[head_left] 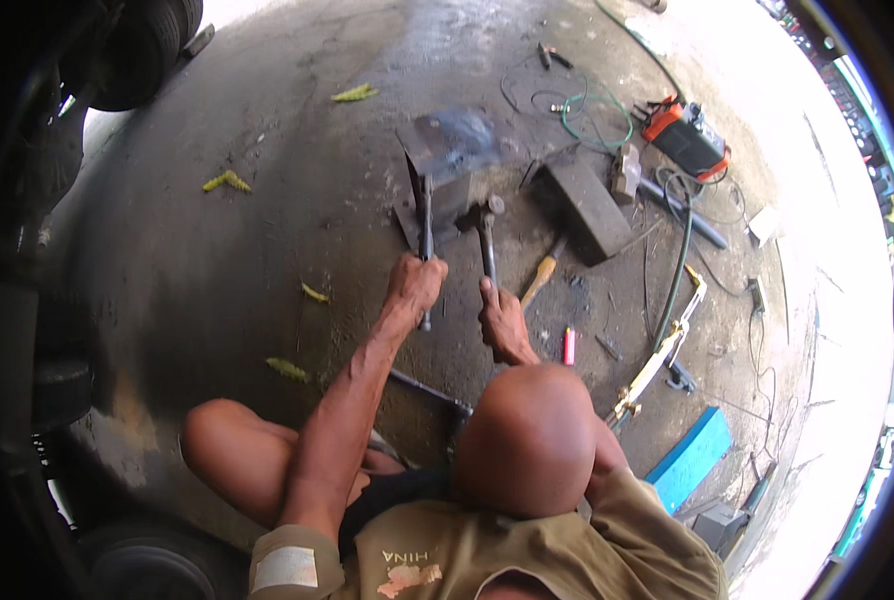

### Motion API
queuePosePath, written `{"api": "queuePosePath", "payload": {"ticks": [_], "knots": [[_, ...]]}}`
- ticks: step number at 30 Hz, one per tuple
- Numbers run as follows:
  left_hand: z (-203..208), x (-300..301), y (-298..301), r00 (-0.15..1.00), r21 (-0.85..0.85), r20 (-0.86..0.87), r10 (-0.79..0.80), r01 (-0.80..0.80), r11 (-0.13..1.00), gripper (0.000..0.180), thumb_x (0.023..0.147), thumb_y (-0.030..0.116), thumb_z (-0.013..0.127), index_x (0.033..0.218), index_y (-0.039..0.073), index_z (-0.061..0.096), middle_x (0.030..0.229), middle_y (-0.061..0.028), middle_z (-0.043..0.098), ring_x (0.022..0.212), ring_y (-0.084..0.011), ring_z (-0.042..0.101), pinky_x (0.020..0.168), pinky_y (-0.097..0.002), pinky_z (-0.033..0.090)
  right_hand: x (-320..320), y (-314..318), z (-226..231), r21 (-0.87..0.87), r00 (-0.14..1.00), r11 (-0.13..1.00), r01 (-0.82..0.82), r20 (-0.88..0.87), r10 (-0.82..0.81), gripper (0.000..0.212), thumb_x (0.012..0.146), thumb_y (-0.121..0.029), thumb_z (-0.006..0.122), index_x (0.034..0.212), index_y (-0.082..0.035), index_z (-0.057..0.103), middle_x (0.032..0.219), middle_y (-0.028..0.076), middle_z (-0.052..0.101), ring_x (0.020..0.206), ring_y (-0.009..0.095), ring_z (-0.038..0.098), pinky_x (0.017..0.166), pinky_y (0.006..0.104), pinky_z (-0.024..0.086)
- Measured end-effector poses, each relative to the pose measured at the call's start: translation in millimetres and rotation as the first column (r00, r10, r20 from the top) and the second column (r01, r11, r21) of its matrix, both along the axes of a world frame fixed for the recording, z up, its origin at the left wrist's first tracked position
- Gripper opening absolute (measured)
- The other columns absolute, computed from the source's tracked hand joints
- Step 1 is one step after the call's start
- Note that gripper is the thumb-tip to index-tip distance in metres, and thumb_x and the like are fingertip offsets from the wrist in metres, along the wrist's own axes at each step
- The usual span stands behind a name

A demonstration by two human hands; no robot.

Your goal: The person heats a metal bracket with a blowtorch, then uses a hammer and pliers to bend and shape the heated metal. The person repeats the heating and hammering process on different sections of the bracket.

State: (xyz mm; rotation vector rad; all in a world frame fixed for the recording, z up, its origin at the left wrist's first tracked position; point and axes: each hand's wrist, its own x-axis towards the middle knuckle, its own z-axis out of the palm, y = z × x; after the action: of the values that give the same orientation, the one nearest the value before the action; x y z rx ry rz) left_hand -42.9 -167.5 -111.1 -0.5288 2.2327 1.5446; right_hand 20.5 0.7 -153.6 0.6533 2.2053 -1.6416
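Observation:
My left hand (417, 285) is closed round a long, grey, metal-handled tool (426, 220); its exact kind I cannot make out. The far end of that tool meets the near left side of a flat, shiny metal plate (452, 140), which seems to rest on a dark metal block (445, 205). In my right hand (505, 325) is a hammer (487, 240), gripped by its dark handle with the head pointing away from me. The hammer head hangs just right of the block, and whether it touches anything cannot be told. My right forearm is partly hidden behind my raised knee.
Right of the hammer lie a dark steel beam piece (582, 210) and a wooden handle (541, 280). An orange-black welding machine (687, 138) stands farther off among cables. A cutting torch (662, 360), pink lighter (569, 345) and blue bar (689, 460) lie nearer. Tyres (137, 55) stand left.

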Motion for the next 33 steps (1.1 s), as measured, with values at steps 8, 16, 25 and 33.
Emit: {"api": "queuePosePath", "payload": {"ticks": [8, 16, 25, 33], "knots": [[-4.1, 5.7, 8.3, 0.999, 0.1, 0.032, 0.031, -0.034, 0.994, 0.015, 0.08, 0.015, 0.057, 0.075, 0.001, 0.06, 0.061, -0.0045, 0.055, 0.054, -0.016, 0.057, 0.052, -0.0351, 0.046, -4.0, 24.4, 70.6, -0.259, 0.778, 0.962, 0.09, -0.584, -0.23, 0.054, 0.104, -0.056, 0.04, 0.088, -0.005, 0.05, 0.062, -0.001, 0.046, 0.053, 0.009, 0.044, 0.049, 0.0287, 0.036], [-5.0, 4.1, 17.3, 1.0, 0.107, 0.003, 0.017, -0.017, 0.994, 0.017, 0.081, 0.017, 0.058, 0.073, 0.002, 0.058, 0.059, -0.004, 0.054, 0.055, -0.017, 0.056, 0.052, -0.0372, 0.044, -21.3, 2.7, -55.0, 0.187, 0.92, 0.981, 0.062, -0.391, 0.017, 0.056, 0.104, -0.054, 0.042, 0.085, -0.003, 0.052, 0.065, 0.006, 0.05, 0.06, 0.015, 0.049, 0.054, 0.0324, 0.038], [5.4, 10.3, 36.3, 0.989, 0.023, -0.148, 0.023, -0.02, 1.0, 0.029, 0.081, 0.021, 0.054, 0.063, -0.001, 0.05, 0.058, -0.007, 0.05, 0.057, -0.0168, 0.047, 0.052, -0.043, 0.038, -22.4, -0.7, -24.5, -0.001, 1.0, 1.0, -0.023, -0.012, 0.023, 0.072, 0.103, -0.062, 0.038, 0.074, 0.002, 0.056, 0.059, 0.011, 0.053, 0.052, 0.023, 0.055, 0.051, 0.0404, 0.045], [11.5, 16.6, 54.5, 0.996, 0.059, -0.029, 0.088, -0.087, 0.994, 0.041, 0.082, 0.024, 0.056, 0.103, -0.011, 0.063, 0.098, -0.0341, 0.068, 0.094, -0.0478, 0.068, 0.083, -0.0494, 0.055, -11.0, 24.6, 34.4, -0.154, 0.988, 0.987, 0.044, 0.155, -0.02, 0.048, 0.103, -0.053, 0.047, 0.082, -0.011, 0.047, 0.061, -0.001, 0.045, 0.046, 0.012, 0.042, 0.041, 0.0305, 0.034]]}}
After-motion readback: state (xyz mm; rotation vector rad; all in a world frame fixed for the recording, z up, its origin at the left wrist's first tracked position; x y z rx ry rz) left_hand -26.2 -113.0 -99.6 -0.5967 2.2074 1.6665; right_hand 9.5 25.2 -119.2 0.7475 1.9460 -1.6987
